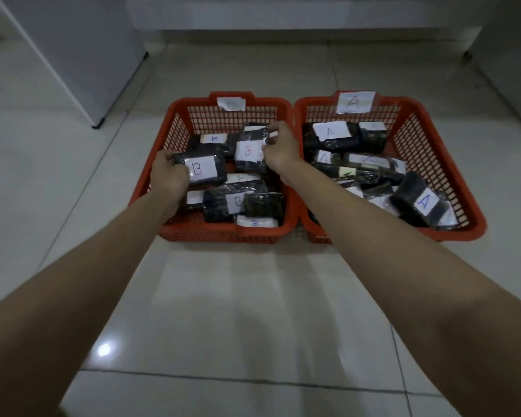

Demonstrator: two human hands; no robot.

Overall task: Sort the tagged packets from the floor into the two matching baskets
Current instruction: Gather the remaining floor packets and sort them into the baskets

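Two baskets stand side by side on the tiled floor (253,311), rims touching: the B basket (175,121) at left, the A basket (451,164) at right. Each bears a paper label on its far wall, B label (231,103) and A label (355,102). Packets tagged B lie in the left basket, packets tagged A in the right. Over the left basket, the left hand (169,174) grips a B packet (200,169) near the left wall; the right hand (278,145) pinches another B packet (250,152) toward the far right. A cabinet (82,55) stands far left.

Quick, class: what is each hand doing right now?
Left hand: grips a dark plastic-wrapped packet with a white B tag.
Right hand: pinches another dark plastic-wrapped packet tagged B, over the left orange plastic basket.
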